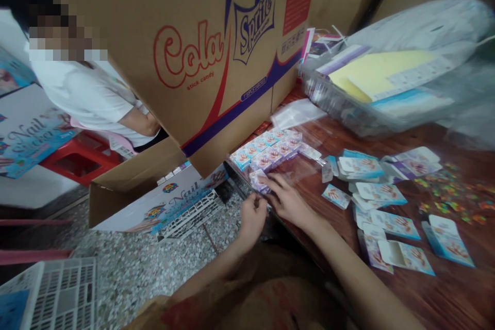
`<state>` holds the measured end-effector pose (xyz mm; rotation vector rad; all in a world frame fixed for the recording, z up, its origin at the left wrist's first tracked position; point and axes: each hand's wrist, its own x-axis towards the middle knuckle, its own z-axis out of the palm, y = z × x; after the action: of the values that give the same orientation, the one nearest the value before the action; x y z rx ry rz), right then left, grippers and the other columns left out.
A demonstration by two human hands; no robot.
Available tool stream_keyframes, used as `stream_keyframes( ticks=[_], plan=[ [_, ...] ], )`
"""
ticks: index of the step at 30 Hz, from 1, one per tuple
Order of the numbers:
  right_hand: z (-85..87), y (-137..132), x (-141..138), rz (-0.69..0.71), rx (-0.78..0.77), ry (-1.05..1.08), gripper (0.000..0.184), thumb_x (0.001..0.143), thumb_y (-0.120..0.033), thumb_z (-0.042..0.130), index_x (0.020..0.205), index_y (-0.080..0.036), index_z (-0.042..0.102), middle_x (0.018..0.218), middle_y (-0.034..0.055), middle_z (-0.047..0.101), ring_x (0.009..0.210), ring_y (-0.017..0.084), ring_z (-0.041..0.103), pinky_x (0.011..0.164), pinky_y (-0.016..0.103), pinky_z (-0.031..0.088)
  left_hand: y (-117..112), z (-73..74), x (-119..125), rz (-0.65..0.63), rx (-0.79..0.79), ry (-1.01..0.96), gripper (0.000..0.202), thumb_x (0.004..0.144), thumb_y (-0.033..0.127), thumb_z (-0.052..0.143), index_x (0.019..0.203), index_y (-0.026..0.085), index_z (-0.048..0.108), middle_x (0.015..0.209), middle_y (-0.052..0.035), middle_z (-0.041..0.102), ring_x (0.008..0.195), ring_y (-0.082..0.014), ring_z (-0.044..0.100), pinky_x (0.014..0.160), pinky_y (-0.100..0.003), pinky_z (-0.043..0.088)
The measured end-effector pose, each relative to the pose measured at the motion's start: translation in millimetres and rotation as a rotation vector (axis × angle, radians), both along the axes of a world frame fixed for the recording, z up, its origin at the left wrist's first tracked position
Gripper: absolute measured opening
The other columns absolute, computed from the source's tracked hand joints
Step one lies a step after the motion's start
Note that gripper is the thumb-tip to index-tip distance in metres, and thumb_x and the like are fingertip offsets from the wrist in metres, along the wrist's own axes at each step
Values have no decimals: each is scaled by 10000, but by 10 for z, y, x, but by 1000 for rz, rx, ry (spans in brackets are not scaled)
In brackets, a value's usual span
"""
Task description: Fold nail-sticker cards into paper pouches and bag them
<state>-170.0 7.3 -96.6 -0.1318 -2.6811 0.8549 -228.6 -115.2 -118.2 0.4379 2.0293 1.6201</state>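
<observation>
Small box [258, 179] at table [444, 289] edge, just below Cola carton [185, 51] lower corner, at near end of wrapped box row [270, 149]. Left hand [252, 216] curled tight, pinching box's near end. Right hand [288, 201] has fingers laid on box; closed round it or not, cannot tell. Box looks light, thin card, easily crushed; film looks slippery. Best held by short ends, gently. Loose flat cards [381, 193] right of carton.

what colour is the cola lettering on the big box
Red outline script: the Cola lettering sits on the brown cardboard box, clearest in the head view.
</observation>
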Motion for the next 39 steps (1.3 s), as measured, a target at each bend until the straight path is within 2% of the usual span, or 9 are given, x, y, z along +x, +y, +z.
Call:
stream_keyframes(
  ticks=[6, 12, 17, 24, 27, 29, 32, 35, 39],
  plan=[
    [69, -47, -83, -71, -28, -5, 526, 794, -71, 516, 1303, -204, 536, 1279, 145, 494, 1164, 270, 541, 962, 432, 481, 8, -42, 6, 18, 27, -17, 121, 753, 280, 445, 687, 188, 486, 520, 52, 474, 472, -103, 458, 493, -215, 371],
    [64, 100, -31, 5, -168, -40, 647, 774, -72, 571, 1388, -224, 430, 1240, 117, 537, 1030, 218, 616, 869, 367, 531, -9, -29, 0, 16, 29, -38, 125, 758, 281, 443, 694, 186, 491, 484, 55, 478, 454, -104, 459, 498, -216, 379],
    [11, 102, -89, -65, -57, -72, 587, 812, -151, 597, 1370, -260, 447, 1113, 90, 620, 974, 236, 635, 861, 397, 518, 2, -17, 15, -2, 26, -41, 125, 749, 287, 463, 678, 188, 491, 485, 55, 483, 447, -103, 469, 482, -212, 369],
    [-28, -33, -239, -249, -16, -77, 491, 775, -47, 534, 1248, -177, 508, 1079, 125, 653, 960, 252, 638, 816, 371, 505, -5, 8, 32, -3, -4, -55, 104, 738, 275, 469, 673, 194, 477, 475, 59, 476, 437, -104, 467, 472, -210, 358],
    [-2, -27, -188, -209, -60, -43, 502, 755, -119, 605, 1242, -177, 499, 1112, 125, 640, 913, 233, 644, 786, 356, 516, -7, 20, 35, 3, -8, -54, 94, 731, 258, 458, 658, 198, 466, 478, 58, 468, 441, -107, 458, 472, -215, 359],
    [32, 4, -120, -153, -169, -10, 513, 761, -204, 637, 1253, -185, 493, 1120, 116, 637, 849, 209, 653, 742, 338, 532, -8, 25, 37, 7, -6, -46, 100, 734, 255, 454, 651, 200, 460, 482, 58, 464, 450, -108, 454, 479, -216, 361],
    [77, 61, -45, -106, -303, 16, 394, 820, -309, 604, 1197, -200, 563, 1060, 89, 673, 816, 196, 663, 713, 324, 542, -13, 34, 38, 2, -7, -34, 106, 742, 253, 448, 652, 199, 461, 481, 55, 472, 453, -109, 455, 494, -221, 369],
    [88, 74, -70, -102, -295, 41, 279, 857, -329, 571, 1102, -221, 652, 1044, 74, 701, 914, 218, 664, 767, 342, 540, -16, 41, 33, -4, -12, -17, 95, 738, 237, 447, 652, 198, 464, 482, 53, 479, 456, -112, 458, 505, -226, 369],
    [68, 41, -171, -101, -272, 74, 283, 859, -302, 570, 1111, -231, 675, 1033, 73, 711, 917, 221, 673, 777, 346, 543, -19, 47, 17, -3, -13, 15, 96, 730, 219, 453, 636, 198, 456, 499, 50, 477, 487, -110, 459, 522, -220, 360]
  ],
)
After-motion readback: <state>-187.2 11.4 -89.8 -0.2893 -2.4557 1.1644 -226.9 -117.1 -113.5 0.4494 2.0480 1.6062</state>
